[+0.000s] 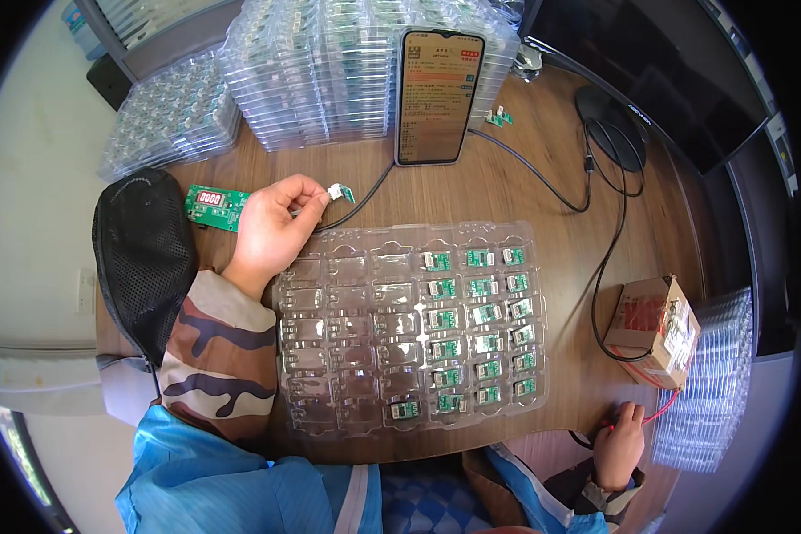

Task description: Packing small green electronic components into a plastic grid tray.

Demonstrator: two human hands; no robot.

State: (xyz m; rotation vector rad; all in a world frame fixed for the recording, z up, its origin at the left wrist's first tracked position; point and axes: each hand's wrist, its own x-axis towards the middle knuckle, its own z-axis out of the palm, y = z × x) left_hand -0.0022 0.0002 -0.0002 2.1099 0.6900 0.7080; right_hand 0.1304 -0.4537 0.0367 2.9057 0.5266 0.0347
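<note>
My left hand is raised behind the tray's left part. Its thumb and fingers pinch a small circuit board with a white connector. Behind the wrist lies a larger green board with a lit red digit display, partly covered by the hand. Below is a clear plastic tray, its right columns filled with small green boards and most of its left pockets bare. At the lower right, my right hand is closed around a red wire at the table's edge; the gripped end is mostly hidden.
A phone leans against stacked clear trays. A black mesh pouch lies left, a monitor stands back right. Black cables run toward a cardboard box; more trays are stacked beyond it.
</note>
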